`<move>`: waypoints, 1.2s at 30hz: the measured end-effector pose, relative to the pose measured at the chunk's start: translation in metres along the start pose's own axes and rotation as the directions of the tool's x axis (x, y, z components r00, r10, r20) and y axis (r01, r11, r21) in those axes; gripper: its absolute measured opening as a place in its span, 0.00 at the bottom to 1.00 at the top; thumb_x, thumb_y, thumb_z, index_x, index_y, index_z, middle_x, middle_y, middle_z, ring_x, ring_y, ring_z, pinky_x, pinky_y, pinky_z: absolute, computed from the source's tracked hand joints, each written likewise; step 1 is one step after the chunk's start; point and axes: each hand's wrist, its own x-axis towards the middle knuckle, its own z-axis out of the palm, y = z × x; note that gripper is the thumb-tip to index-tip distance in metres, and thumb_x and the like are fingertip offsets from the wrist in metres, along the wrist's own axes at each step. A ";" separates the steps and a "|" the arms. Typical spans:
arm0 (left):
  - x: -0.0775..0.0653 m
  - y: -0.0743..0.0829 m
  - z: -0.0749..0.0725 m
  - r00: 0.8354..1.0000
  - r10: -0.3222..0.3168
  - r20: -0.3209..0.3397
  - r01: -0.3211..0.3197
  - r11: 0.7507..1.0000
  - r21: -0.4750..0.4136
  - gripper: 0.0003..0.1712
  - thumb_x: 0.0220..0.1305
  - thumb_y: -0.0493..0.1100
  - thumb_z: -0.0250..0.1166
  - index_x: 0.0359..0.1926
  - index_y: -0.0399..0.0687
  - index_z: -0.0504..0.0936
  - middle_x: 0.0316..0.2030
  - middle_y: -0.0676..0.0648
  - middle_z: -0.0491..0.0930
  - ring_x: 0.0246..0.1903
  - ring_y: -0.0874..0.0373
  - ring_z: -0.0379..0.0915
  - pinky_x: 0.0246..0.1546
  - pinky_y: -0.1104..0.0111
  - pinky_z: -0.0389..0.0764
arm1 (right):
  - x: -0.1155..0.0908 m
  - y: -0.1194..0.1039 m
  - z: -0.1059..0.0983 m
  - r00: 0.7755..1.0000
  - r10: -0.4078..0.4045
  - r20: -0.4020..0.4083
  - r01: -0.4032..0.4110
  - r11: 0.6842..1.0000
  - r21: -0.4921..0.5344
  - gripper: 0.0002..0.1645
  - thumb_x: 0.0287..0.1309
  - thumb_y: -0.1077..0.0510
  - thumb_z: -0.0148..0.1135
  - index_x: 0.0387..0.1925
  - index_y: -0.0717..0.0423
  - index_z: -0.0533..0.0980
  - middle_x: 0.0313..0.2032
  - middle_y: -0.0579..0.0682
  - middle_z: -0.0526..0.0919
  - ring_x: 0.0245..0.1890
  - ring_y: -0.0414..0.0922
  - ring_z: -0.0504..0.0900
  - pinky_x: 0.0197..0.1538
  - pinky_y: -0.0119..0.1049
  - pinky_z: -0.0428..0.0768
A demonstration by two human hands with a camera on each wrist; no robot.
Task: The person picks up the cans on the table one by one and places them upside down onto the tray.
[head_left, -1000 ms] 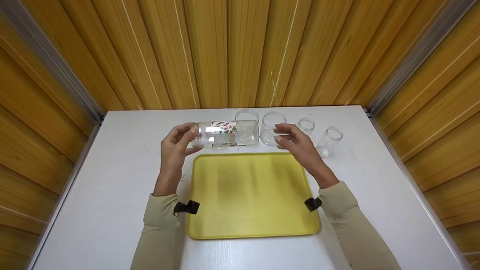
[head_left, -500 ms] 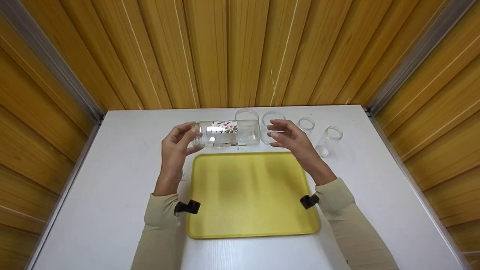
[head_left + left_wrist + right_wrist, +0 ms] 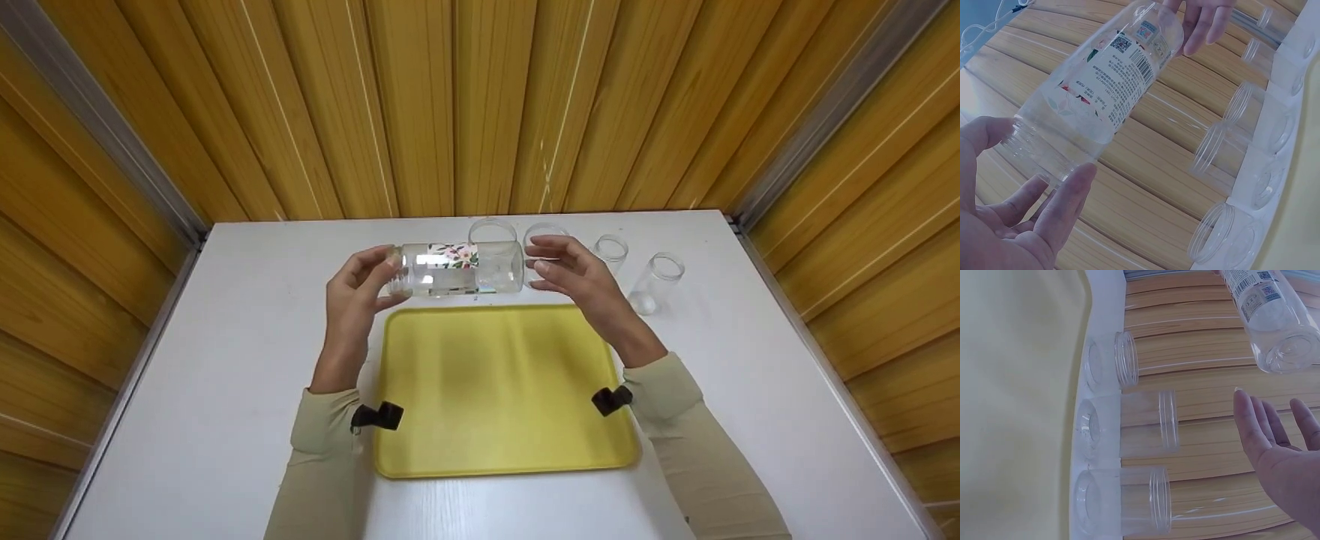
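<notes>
A clear jar (image 3: pixel 499 270) with a floral label is held sideways above the back of the table. My left hand (image 3: pixel 351 304) grips its threaded neck, thumb on one side and fingers on the other, as the left wrist view shows. Printed text, a barcode and a QR code are on the label (image 3: pixel 1120 79) in that view. My right hand (image 3: pixel 585 281) is beside the jar's base, its fingers relaxed and slightly bent, holding nothing. In the right wrist view a gap lies between the right hand (image 3: pixel 1280 444) and the jar's base (image 3: pixel 1292 349).
Several clear lidless jars stand in a row at the table's back, among them a slim one (image 3: pixel 658 281) and a small one (image 3: pixel 612 251). Some are partly hidden behind the held jar and right hand. A yellow tray (image 3: pixel 502 390) lies in front. Wood-patterned panels (image 3: pixel 480 105) enclose the table.
My right hand has moved left, closer to the jar's base. The jar and left hand have shifted slightly to the right, and the grip on the neck is the same.
</notes>
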 end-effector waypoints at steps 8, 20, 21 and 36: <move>-0.001 0.000 0.001 1.000 0.003 0.004 -0.003 1.000 0.005 0.24 0.74 0.48 0.68 0.64 0.40 0.81 0.57 0.41 0.82 0.54 0.46 0.80 0.44 0.60 0.88 | 0.003 -0.002 0.009 1.000 -0.005 0.011 0.005 1.000 -0.023 0.32 0.71 0.59 0.66 0.72 0.62 0.70 0.67 0.62 0.74 0.67 0.58 0.75 0.63 0.48 0.80; -0.001 -0.001 0.004 1.000 -0.022 0.009 0.022 1.000 -0.012 0.24 0.73 0.48 0.68 0.63 0.40 0.82 0.56 0.40 0.82 0.54 0.45 0.80 0.44 0.60 0.89 | 0.004 -0.003 0.018 0.998 0.002 0.060 0.000 0.999 -0.042 0.38 0.67 0.60 0.68 0.74 0.62 0.67 0.69 0.60 0.73 0.71 0.64 0.68 0.65 0.43 0.79; -0.001 -0.001 0.005 1.000 -0.022 0.010 0.022 1.000 -0.014 0.24 0.73 0.48 0.68 0.63 0.40 0.81 0.56 0.40 0.82 0.54 0.45 0.80 0.44 0.60 0.89 | 0.004 -0.003 0.018 0.998 0.000 0.063 0.002 0.999 -0.035 0.38 0.67 0.60 0.68 0.75 0.63 0.67 0.69 0.60 0.73 0.72 0.65 0.67 0.65 0.44 0.79; -0.003 -0.002 0.007 0.998 -0.003 0.058 0.001 1.000 0.020 0.23 0.74 0.45 0.68 0.64 0.39 0.81 0.56 0.40 0.82 0.55 0.47 0.81 0.46 0.61 0.88 | 0.001 -0.004 0.019 0.995 -0.088 0.036 0.087 0.996 0.017 0.35 0.67 0.65 0.69 0.72 0.67 0.68 0.68 0.61 0.73 0.70 0.64 0.70 0.62 0.49 0.82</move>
